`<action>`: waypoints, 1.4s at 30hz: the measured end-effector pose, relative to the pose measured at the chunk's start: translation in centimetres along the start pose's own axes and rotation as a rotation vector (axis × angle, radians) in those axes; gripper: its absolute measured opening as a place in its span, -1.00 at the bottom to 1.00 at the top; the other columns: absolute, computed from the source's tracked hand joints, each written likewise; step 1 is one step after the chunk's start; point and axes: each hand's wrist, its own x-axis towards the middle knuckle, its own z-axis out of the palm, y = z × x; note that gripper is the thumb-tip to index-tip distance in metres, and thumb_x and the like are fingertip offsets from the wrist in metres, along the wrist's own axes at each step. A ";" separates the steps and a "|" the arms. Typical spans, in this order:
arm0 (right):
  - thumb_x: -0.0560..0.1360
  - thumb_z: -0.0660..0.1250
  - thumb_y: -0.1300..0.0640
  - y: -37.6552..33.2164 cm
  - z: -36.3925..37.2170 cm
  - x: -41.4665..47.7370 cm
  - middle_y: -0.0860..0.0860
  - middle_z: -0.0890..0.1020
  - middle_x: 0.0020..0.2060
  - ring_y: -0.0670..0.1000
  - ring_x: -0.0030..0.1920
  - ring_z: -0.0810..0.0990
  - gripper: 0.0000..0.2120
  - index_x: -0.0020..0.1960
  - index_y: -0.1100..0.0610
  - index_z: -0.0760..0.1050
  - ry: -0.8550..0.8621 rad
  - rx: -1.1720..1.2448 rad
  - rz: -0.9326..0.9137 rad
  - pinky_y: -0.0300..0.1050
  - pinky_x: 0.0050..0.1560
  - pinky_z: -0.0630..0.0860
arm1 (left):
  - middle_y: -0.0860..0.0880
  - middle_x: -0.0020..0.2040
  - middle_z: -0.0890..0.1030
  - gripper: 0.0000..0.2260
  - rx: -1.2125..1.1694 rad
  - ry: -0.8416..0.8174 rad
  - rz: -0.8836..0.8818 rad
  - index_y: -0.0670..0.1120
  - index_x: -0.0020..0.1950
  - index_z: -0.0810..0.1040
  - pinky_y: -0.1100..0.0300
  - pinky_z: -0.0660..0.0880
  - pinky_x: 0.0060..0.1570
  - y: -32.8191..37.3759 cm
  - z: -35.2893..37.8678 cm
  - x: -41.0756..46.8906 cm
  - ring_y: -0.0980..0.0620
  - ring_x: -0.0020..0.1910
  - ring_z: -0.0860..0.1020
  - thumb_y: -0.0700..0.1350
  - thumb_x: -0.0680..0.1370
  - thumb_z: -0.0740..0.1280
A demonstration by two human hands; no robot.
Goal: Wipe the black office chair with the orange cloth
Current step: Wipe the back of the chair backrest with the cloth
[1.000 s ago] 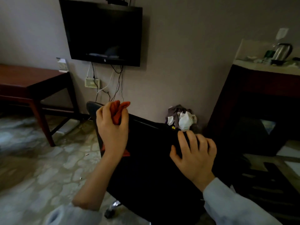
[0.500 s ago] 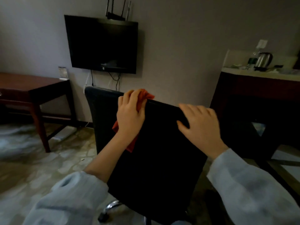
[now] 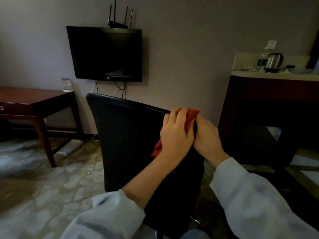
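The black office chair [image 3: 127, 135] stands in front of me with its backrest facing me. My left hand [image 3: 175, 135] grips the orange cloth [image 3: 191, 118] against the right end of the backrest's top edge. A corner of the cloth hangs out below that hand. My right hand [image 3: 207, 135] grips the backrest's right top corner, touching my left hand. Its fingertips are hidden behind the cloth and the edge.
A dark wooden table [image 3: 34, 102] stands at the left by the wall. A wall TV [image 3: 105, 52] hangs behind the chair, with cables below it. A dark cabinet [image 3: 269, 104] with a kettle [image 3: 273, 62] stands at the right. Patterned floor lies to the left.
My left hand has slid the cloth rightward along the backrest's top edge until it touches my right hand. The chair now stands more upright in view.
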 end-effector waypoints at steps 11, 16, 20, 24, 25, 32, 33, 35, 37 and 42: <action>0.49 0.36 0.29 2.0 -0.5 -1.9 -0.20 0.46 0.13 -0.24 0.09 0.52 -0.41 0.27 -0.24 0.21 -0.285 0.678 0.102 -0.30 0.12 0.48 | -0.10 0.22 0.44 -0.77 -0.042 0.131 -0.326 -0.11 0.22 0.47 0.16 0.35 0.07 -5.7 -2.5 2.4 -0.06 0.12 0.40 -0.14 0.57 0.27; 0.41 0.39 0.43 2.2 0.9 -1.8 -0.04 0.53 0.01 -0.17 0.01 0.59 -0.29 0.28 -0.09 0.11 -0.256 0.696 0.173 -0.25 0.06 0.50 | -0.09 0.15 0.53 -0.77 0.045 0.013 -0.079 -0.10 0.17 0.51 0.25 0.31 0.00 -1.1 -0.5 -0.6 -0.06 0.06 0.45 -0.11 0.53 0.25; 0.42 0.26 0.56 2.5 0.9 -2.0 -0.20 0.39 -0.06 -0.27 0.02 0.43 -0.35 0.39 0.13 0.19 -0.185 0.656 0.185 -0.59 -0.11 0.35 | -0.14 0.12 0.58 -0.76 0.078 -0.125 0.375 -0.15 0.12 0.59 0.12 0.45 -0.13 -0.6 1.1 -2.9 -0.11 -0.10 0.48 -0.22 0.47 0.29; 0.42 0.28 0.55 3.2 0.8 -2.9 -0.13 0.43 0.06 -0.19 0.02 0.54 -0.41 0.19 -0.05 0.29 -0.186 0.795 0.192 -0.39 -0.09 0.49 | -0.13 0.14 0.59 -0.67 0.143 -0.103 0.557 -0.07 0.18 0.51 0.05 0.47 -0.05 -3.3 1.5 -2.4 -0.12 -0.06 0.49 -0.27 0.43 0.38; 0.43 0.30 0.52 3.1 0.7 -2.9 -0.14 0.44 0.10 -0.22 0.05 0.55 -0.41 0.17 -0.08 0.28 -0.221 0.801 0.166 -0.37 -0.06 0.49 | -0.13 0.14 0.59 -0.67 0.129 -0.053 0.498 -0.06 0.19 0.47 0.11 0.45 0.01 -3.6 1.1 -2.2 -0.13 -0.02 0.47 -0.25 0.44 0.34; 0.51 0.31 0.28 1.1 -0.8 -1.4 -0.18 0.32 0.33 -0.24 0.24 0.41 -0.34 0.33 -0.31 0.11 -0.329 0.657 0.017 -0.34 0.22 0.40 | -0.11 0.22 0.44 -0.69 -0.192 0.212 -0.231 -0.05 0.25 0.45 0.37 0.29 0.08 -4.7 -0.1 -0.6 0.02 0.14 0.40 -0.05 0.53 0.17; 0.52 0.30 0.26 0.5 -0.6 -1.1 -0.14 0.35 0.34 -0.20 0.28 0.40 -0.39 0.38 -0.21 0.16 -0.306 0.591 -0.027 -0.34 0.25 0.37 | -0.09 0.25 0.41 -0.70 -0.199 0.183 -0.189 -0.01 0.26 0.42 0.38 0.28 0.11 -4.5 0.2 -1.1 0.09 0.17 0.36 -0.06 0.54 0.18; 0.52 0.27 0.25 -0.8 -0.4 -0.4 -0.04 0.42 0.32 -0.09 0.30 0.41 -0.47 0.43 0.01 0.22 -0.245 0.475 -0.067 -0.25 0.30 0.34 | -0.03 0.28 0.34 -0.68 -0.206 0.094 -0.047 0.01 0.28 0.36 0.37 0.27 0.17 -4.3 0.4 -2.2 0.19 0.21 0.29 -0.10 0.52 0.19; 0.53 0.23 0.23 -1.9 -0.3 0.2 0.03 0.44 0.31 0.00 0.31 0.41 -0.51 0.43 0.10 0.23 -0.149 0.294 -0.092 -0.16 0.35 0.26 | 0.01 0.27 0.30 -0.64 -0.213 0.007 0.079 0.02 0.29 0.34 0.34 0.26 0.19 -5.1 0.0 -2.4 0.18 0.21 0.29 -0.14 0.50 0.21; 0.51 0.11 -0.05 -4.2 2.1 1.3 0.09 0.49 0.30 0.14 0.11 0.53 -0.45 0.47 0.10 0.22 0.028 -0.300 -0.249 0.01 0.14 0.36 | 0.02 0.21 0.35 -0.61 -0.150 0.097 0.050 0.02 0.27 0.35 0.29 0.29 0.12 -8.6 -1.5 0.4 0.02 0.13 0.36 -0.18 0.45 0.20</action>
